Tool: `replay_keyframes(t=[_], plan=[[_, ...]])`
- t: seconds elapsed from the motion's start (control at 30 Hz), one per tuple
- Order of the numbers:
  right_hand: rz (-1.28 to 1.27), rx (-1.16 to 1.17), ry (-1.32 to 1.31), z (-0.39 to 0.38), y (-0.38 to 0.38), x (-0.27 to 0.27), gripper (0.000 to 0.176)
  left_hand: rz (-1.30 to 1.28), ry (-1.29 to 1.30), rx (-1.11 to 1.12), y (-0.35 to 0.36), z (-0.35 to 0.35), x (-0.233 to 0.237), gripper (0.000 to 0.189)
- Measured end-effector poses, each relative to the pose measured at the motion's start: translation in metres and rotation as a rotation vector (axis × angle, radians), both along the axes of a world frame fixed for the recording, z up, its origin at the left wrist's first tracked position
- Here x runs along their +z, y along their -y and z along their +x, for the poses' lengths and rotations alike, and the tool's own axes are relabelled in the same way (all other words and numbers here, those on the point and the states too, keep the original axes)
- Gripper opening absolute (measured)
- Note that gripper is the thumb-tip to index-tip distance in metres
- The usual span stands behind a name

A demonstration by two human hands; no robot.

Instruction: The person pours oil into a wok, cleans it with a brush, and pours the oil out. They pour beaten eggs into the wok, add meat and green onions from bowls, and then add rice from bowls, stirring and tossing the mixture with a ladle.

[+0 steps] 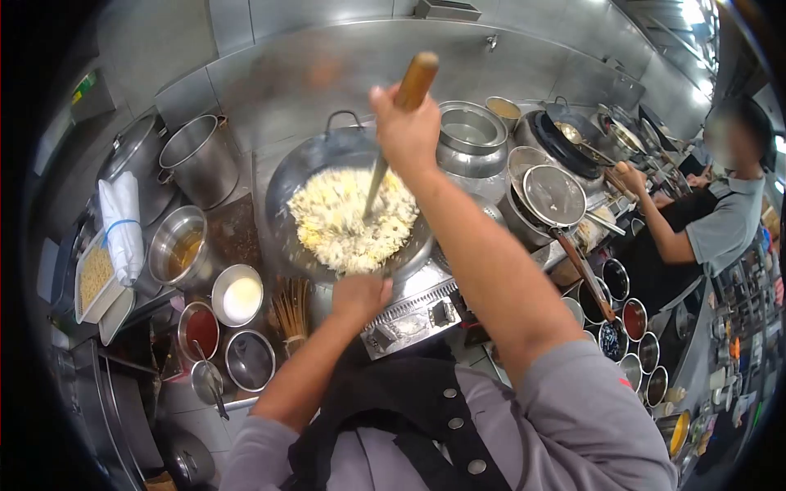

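My right hand (409, 135) is wrapped round the wooden handle (418, 82) of a long metal-shafted wok utensil. Its head is buried in egg-yellow and white fried rice (348, 217), so I cannot make out whether it is a ladle or a turner. The rice is smeared by motion. It lies in a large dark wok (282, 184) with a loop handle at the far side. My left hand (360, 299) is closed at the wok's near rim; its grip covers the exact spot held.
At left stand a tall pot (201, 159), a pot of amber liquid (178, 245), sauce bowls and a bamboo brush (292, 311). Right of the wok are a lidless metal pot (471, 135) and a strainer (554, 196). A co-worker (696, 213) cooks at the far right.
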State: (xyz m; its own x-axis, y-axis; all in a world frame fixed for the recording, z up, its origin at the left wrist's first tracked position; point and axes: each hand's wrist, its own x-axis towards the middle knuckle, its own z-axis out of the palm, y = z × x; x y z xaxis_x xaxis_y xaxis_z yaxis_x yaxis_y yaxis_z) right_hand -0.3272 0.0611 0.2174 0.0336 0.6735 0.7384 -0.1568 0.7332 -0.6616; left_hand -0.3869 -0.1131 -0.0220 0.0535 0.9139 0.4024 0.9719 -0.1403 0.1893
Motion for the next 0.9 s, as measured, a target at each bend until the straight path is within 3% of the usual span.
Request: replay_keyframes(t=[0.03,0.1,0.13,0.17,0.23,0.27,0.33,0.4,0.43,0.47,0.5,0.53,0.57,0.63,0.73,0.87,0.9], plan=[[-0.161,0.091,-0.072,0.004,-0.015,0.004,0.022,-0.006,-0.001,0.021,0.019,0.008,-0.014,0.044],[-0.229,0.189,-0.2,0.025,-0.011,0.062,0.026,-0.05,0.021,-0.085,0.051,0.009,0.003,0.044],[-0.064,0.198,-0.117,0.036,-0.015,0.092,0.025,-0.105,0.046,-0.176,0.06,0.005,0.012,0.044],[0.087,0.212,-0.03,0.046,-0.017,0.116,0.028,-0.123,-0.007,-0.116,0.047,-0.003,0.024,0.043],[0.1,0.272,-0.097,0.05,-0.008,0.166,0.028,-0.296,-0.032,0.09,-0.001,-0.022,0.047,0.04],[0.153,0.356,-0.162,0.051,0.0,0.19,0.026,0.006,0.033,0.005,-0.024,-0.037,0.023,0.037],[0.206,0.461,-0.219,0.053,-0.005,0.206,0.025,0.136,0.058,0.042,-0.052,-0.041,0.005,0.035],[0.33,0.476,-0.151,0.051,-0.019,0.198,0.028,0.198,0.063,0.052,-0.07,-0.044,-0.017,0.032],[0.213,0.279,-0.028,0.043,-0.032,0.169,0.023,0.175,0.088,0.074,-0.073,-0.042,-0.018,0.032],[0.097,0.075,0.094,0.036,-0.051,0.122,0.024,0.173,0.089,0.089,-0.074,-0.043,-0.017,0.032],[0.109,0.032,0.105,0.01,-0.063,0.058,0.022,0.175,0.104,0.085,-0.074,-0.043,-0.015,0.033],[0.114,-0.167,0.188,-0.023,-0.104,-0.033,0.026,0.178,0.119,0.083,-0.074,-0.043,-0.014,0.033],[0.111,-0.155,0.188,-0.025,-0.106,-0.032,0.026,0.135,0.116,0.069,-0.078,-0.046,-0.013,0.034],[-0.238,0.236,0.057,-0.017,-0.101,-0.021,0.023,0.133,0.112,0.088,-0.076,-0.044,-0.012,0.033],[-0.154,0.409,-0.038,-0.011,-0.077,0.04,0.024,0.181,0.103,0.074,-0.08,-0.045,-0.013,0.034],[0.069,0.401,-0.032,-0.028,-0.07,-0.014,0.026,0.168,0.132,0.069,-0.078,-0.047,-0.015,0.035],[0.09,0.252,0.164,-0.034,-0.084,-0.043,0.022,0.167,0.131,0.067,-0.077,-0.047,-0.014,0.035]])
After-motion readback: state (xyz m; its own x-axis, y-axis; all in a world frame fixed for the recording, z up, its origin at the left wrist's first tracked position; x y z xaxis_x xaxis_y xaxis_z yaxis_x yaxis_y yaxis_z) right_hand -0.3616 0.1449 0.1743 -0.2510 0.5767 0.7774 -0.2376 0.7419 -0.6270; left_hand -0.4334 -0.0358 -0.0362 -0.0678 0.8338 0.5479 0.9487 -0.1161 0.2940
